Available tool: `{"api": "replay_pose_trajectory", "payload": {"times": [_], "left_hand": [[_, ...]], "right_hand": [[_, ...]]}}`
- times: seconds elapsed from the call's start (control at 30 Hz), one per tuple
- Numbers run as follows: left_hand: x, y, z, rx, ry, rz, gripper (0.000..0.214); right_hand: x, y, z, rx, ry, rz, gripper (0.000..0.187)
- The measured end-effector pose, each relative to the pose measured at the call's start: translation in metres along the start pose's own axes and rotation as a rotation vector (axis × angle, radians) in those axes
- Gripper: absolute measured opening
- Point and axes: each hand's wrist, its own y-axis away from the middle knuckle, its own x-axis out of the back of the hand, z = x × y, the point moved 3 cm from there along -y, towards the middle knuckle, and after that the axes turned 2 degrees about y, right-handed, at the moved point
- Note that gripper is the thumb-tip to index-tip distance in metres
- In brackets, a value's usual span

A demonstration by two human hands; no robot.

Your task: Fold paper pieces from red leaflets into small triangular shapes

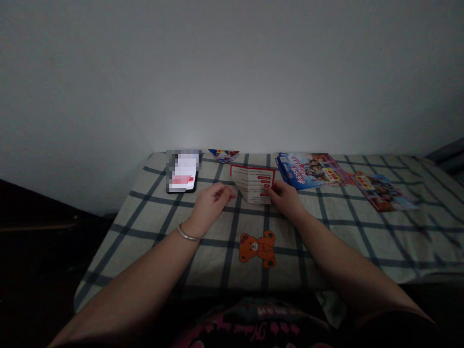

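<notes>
A folded white leaflet with red print (pixel 253 183) lies on the checked cloth (pixel 348 227) in front of me. My right hand (pixel 286 195) pinches its right edge with curled fingers. My left hand (pixel 210 203) rests just left of the leaflet, fingers curled loosely, fingertips close to its left edge; whether they touch the paper I cannot make out. A silver bangle (pixel 187 234) sits on my left wrist.
A phone with a lit screen (pixel 183 171) lies at the back left. A small folded paper shape (pixel 223 154) sits by the wall. A stack of blue flyers (pixel 308 169) and a single flyer (pixel 384 191) lie to the right. An orange bear print (pixel 258 247) marks the cloth.
</notes>
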Motion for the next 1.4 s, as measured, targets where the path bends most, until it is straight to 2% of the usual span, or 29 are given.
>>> {"api": "replay_pose_trajectory", "payload": {"times": [0.1, 0.3, 0.4, 0.57, 0.67, 0.73, 0.8, 0.87, 0.93, 1.13, 1.27, 1.33, 1.4], "left_hand": [[0.0, 0.0, 0.001, -0.066, -0.125, -0.006, 0.029], [-0.011, 0.002, 0.008, -0.425, -0.387, -0.121, 0.013], [-0.018, 0.003, 0.007, -0.523, -0.473, -0.193, 0.015], [-0.023, 0.004, -0.001, -0.519, -0.627, -0.292, 0.022], [-0.023, 0.005, 0.0, -0.504, -0.655, -0.303, 0.022], [-0.022, 0.005, 0.002, -0.483, -0.664, -0.311, 0.023], [-0.021, 0.005, 0.004, -0.45, -0.693, -0.294, 0.022], [-0.019, 0.006, 0.006, -0.408, -0.733, -0.26, 0.023], [-0.018, 0.006, 0.005, -0.369, -0.76, -0.236, 0.026], [-0.017, 0.007, 0.0, -0.293, -0.785, -0.203, 0.032], [-0.015, 0.007, 0.0, -0.25, -0.826, -0.151, 0.035], [-0.015, 0.007, -0.001, -0.259, -0.825, -0.142, 0.037], [-0.017, 0.006, -0.002, -0.3, -0.799, -0.182, 0.035]], "right_hand": [[0.0, -0.002, 0.001, 0.007, 0.123, -0.001, 0.019], [-0.001, -0.003, -0.01, 0.069, 0.353, -0.056, 0.016], [-0.001, -0.003, -0.013, 0.093, 0.362, -0.05, 0.014], [-0.002, -0.003, -0.012, 0.059, 0.351, -0.081, 0.02], [-0.001, -0.002, -0.012, -0.005, 0.249, -0.053, 0.049], [0.001, -0.001, -0.011, -0.04, 0.154, -0.037, 0.059], [0.003, 0.0, -0.009, -0.033, 0.103, -0.054, 0.052], [0.005, 0.0, -0.008, 0.016, 0.12, -0.082, 0.036], [0.007, 0.001, -0.006, 0.078, 0.159, -0.093, 0.029], [0.01, 0.001, -0.003, 0.28, 0.143, -0.122, 0.029], [0.012, 0.001, -0.003, 0.343, 0.143, -0.132, 0.028], [0.011, 0.002, -0.003, 0.373, 0.14, -0.119, 0.025], [0.011, 0.003, -0.003, 0.41, 0.131, -0.103, 0.022]]}}
